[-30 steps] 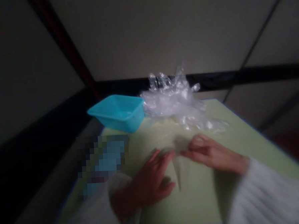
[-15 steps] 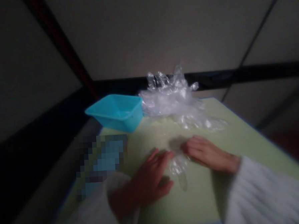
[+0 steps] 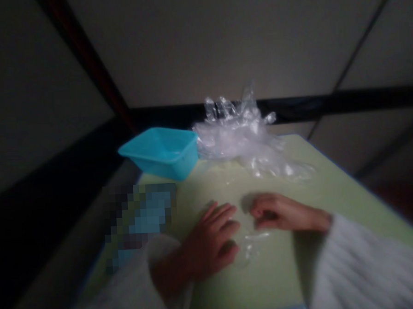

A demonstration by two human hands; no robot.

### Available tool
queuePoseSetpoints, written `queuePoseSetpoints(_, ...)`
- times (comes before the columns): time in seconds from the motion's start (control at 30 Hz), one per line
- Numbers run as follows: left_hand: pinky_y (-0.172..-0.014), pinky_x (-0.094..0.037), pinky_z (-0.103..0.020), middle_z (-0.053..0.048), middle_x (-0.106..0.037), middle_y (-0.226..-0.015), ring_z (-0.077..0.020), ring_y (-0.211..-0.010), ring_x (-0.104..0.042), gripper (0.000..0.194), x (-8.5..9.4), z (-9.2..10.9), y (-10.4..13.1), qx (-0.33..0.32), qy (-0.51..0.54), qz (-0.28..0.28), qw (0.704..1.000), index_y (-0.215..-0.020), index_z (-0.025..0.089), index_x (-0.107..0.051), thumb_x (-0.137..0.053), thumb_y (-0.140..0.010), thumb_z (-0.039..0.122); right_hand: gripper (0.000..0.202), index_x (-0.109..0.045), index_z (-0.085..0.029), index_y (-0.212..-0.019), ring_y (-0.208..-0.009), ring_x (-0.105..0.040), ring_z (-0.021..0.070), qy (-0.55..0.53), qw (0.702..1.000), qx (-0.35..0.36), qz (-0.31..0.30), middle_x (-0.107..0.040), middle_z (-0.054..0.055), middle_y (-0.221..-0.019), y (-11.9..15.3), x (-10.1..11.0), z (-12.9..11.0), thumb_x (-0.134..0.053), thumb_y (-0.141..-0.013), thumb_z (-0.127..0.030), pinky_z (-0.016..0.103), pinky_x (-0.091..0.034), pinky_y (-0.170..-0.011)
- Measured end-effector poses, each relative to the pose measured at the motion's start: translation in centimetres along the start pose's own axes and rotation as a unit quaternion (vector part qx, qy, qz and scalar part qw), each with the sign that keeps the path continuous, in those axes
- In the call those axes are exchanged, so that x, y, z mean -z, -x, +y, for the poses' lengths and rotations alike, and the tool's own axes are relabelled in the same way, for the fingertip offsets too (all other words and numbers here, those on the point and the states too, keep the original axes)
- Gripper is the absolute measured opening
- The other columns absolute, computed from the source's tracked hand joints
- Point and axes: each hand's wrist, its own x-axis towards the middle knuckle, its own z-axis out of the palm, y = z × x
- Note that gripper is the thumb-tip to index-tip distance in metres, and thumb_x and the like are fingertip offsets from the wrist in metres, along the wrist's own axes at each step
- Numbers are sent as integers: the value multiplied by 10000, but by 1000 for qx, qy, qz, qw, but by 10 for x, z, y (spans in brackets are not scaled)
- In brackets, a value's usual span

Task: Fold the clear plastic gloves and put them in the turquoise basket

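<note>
My left hand (image 3: 213,239) lies palm down over the table, fingers stretched and a little apart, at the left edge of a thin clear plastic glove (image 3: 251,249). That glove lies flat and is hard to make out against the table; part of it may be under my left hand. To its upper right is my right hand (image 3: 277,212), with bent fingers and a gap between thumb and forefinger. Nothing shows in that gap. Farther back sits a crumpled pile of clear plastic gloves (image 3: 236,139), several fingers sticking up.
A turquoise plastic basket (image 3: 182,167) stands at the back left, against the glove pile. A pixelated bluish object (image 3: 149,215) lies along the left edge of the pale green table (image 3: 268,285). Behind the table rises a panelled wall (image 3: 204,44).
The clear glove between my hands has flattened and shifted slightly toward me. My right thumb has come apart from its fingers. My left fingers have spread a little.
</note>
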Motion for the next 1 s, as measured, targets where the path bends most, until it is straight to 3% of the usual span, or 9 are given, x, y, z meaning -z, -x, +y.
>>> queuePoseSetpoints(0.1, -1090, -217, -520, -147, -507, -1320, -266, -1291, -381, 301, 0, 1, 0, -16, 6, 30, 999, -1079, 158, -585, -512, -802, 251, 367, -594, -153, -956, -821, -568, 192, 17, 1000, -6, -5, -607, 57, -894, -1, 1, 1, -698, -744, -434, 312, -467, -710)
queuePoseSetpoints(0.2, -1081, -250, -492, -148, -517, -1309, -258, -1261, -417, 295, 1, 2, 2, -68, 22, 35, 997, -1078, 151, -583, -508, -818, 267, 457, -568, -145, -1084, -961, -556, 231, 28, 1000, -3, -2, -605, 97, -1021, -1, 6, 0, -667, -767, -459, 378, -457, -831)
queuePoseSetpoints(0.37, -1074, -261, -469, -142, -474, -1363, -280, -1288, -378, 394, 6, 6, 2, -170, 45, -23, 984, -1153, 151, -558, -502, -865, 414, 410, -420, -173, -1321, -1221, -450, 209, 46, 999, -11, 13, -512, 115, -1311, 0, 6, 6, -427, -947, -340, 410, -357, -1026)
queuePoseSetpoints(0.53, -1068, -265, -462, -72, -522, -1336, -275, -1291, -372, 449, 14, 13, -2, -211, 54, -94, 971, -1252, 158, -489, -477, -886, 418, 492, -315, -196, -1404, -1326, -338, 231, 112, 993, -32, 3, -409, 100, -1422, 1, -4, 18, -402, -952, -369, 492, -232, -1101)
queuePoseSetpoints(0.7, -1089, -252, -412, -70, -554, -1300, -237, -1257, -423, 432, 10, 19, -4, -254, 83, -112, 957, -1229, 118, -502, -415, -900, 384, 499, -328, -200, -1402, -1302, -379, 230, 135, 990, -31, 21, -445, 100, -1396, -1, -5, 18, -435, -937, -347, 484, -261, -1096)
queuePoseSetpoints(0.83, -1128, -198, -367, -127, -446, -1393, -222, -1331, -332, 524, 5, 22, -5, -267, 96, -118, 952, -1304, 51, -424, -351, -927, 408, 481, -309, -173, -1412, -1307, -371, 215, 143, 988, -24, 44, -421, 115, -1411, -6, -14, 6, -394, -949, -273, 447, -284, -1097)
queuePoseSetpoints(1.0, -1138, -185, -373, -166, -315, -1463, -244, -1378, -225, 622, 3, 24, -2, -245, 116, -153, 950, -1387, 43, -303, -330, -934, 470, 581, -139, -139, -1464, -1385, -194, 215, 152, 988, -10, 8, -225, 117, -1506, -10, -36, -4, -367, -958, -309, 419, -239, -1122)
